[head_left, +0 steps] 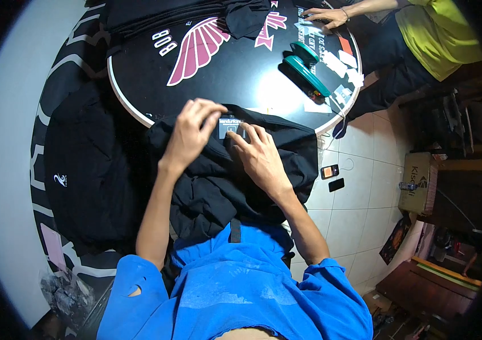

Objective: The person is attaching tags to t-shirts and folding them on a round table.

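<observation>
- Two bare hands are on one black garment, bunched at the near edge of the round black worktop (139, 76) and spilling over toward the lap of the person in the blue shirt (235, 277).
- Left hand (194, 127): bent over the cloth, fingertips up at the top edge, just left of a small greyish square label. Honestly can't tell from here if it's pinching any fabric.
- Right hand (259, 153): fingers apart, palm down, fingertips at the lower right of that label (225, 127), not clamped on anything I can make out.
- The black garment (212, 181) is pretty wrinkled, with the label between the two hands.
- Further over on the right side of the worktop there's a green corded tool (307, 76), white paper scraps (334, 63) near it.
- Folded black fabric (167, 16) sits at the far edge, and a big black heap of cloth (91, 164) is off to the left.
- Somebody in a yellow top (439, 39) has a hand (327, 18) on the far right side.
</observation>
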`<state>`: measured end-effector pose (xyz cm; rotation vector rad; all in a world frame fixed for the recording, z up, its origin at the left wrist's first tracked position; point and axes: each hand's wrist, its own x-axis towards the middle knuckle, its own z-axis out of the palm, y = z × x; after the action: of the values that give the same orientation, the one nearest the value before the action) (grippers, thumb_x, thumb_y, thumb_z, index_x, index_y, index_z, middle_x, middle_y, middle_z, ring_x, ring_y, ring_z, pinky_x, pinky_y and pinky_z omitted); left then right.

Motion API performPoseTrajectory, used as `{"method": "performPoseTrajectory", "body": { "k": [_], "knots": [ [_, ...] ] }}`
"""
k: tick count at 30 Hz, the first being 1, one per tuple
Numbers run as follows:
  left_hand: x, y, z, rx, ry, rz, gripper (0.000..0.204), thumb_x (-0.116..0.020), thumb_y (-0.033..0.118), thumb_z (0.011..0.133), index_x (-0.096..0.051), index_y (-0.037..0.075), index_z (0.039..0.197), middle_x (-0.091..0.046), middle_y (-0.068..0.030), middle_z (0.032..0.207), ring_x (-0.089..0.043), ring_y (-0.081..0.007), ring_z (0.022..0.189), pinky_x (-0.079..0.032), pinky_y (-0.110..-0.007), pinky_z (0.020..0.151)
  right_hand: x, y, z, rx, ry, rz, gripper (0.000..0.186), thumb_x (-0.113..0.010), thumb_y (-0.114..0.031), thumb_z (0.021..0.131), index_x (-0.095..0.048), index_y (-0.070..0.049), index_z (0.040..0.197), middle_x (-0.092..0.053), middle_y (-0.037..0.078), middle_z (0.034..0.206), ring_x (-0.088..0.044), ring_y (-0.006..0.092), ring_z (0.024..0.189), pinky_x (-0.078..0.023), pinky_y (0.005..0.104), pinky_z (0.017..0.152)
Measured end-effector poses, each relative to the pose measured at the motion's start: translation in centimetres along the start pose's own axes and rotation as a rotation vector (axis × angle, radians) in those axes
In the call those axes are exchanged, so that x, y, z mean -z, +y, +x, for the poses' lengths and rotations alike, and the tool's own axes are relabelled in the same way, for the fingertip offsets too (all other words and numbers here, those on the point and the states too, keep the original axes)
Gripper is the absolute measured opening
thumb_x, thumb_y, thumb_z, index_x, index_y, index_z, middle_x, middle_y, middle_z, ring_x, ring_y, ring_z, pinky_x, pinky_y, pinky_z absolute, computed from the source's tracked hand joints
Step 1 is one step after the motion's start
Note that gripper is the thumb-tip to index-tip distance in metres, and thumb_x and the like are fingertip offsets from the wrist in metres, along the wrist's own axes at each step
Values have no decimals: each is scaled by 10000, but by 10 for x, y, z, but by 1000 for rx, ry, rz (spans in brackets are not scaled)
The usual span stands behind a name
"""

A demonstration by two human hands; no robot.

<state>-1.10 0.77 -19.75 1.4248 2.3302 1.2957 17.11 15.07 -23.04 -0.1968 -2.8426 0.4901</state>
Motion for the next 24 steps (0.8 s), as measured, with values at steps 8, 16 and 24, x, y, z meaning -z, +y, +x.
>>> {"method": "performPoseTrajectory", "body": {
  "k": [8, 16, 24],
  "knots": [
    [-53, 31, -53, 36, -2, 87, 356, -626, 126, 1101, -599, -79, 1391, -643, -266, 1392, -624, -424, 1311, -510, -499, 1144, 10, 8, 16, -38, 42, 136, 474, -599, 78, 865, -718, -38, 1308, -655, 163, 1384, -594, 366, 1275, -494, 450, 1112],
    [-74, 34, -63, 97, -18, 310, 447, -626, 197, 1105, -603, -6, 1502, -600, -186, 1476, -571, -356, 1391, -491, -482, 1152, 13, 29, 35, -25, 10, 276, 235, -577, 43, 1000, -706, 45, 1197, -691, 236, 1155, -647, 416, 1167, -531, 482, 1076],
    [-90, 37, -71, 85, 13, 434, 486, -603, 251, 1113, -593, 36, 1549, -555, -192, 1537, -516, -359, 1470, -425, -507, 1223, 3, 54, 54, -57, 99, 302, 251, -702, -41, 1029, -757, -20, 1273, -708, 217, 1187, -732, 411, 1046, -605, 464, 929]
  ]
}}
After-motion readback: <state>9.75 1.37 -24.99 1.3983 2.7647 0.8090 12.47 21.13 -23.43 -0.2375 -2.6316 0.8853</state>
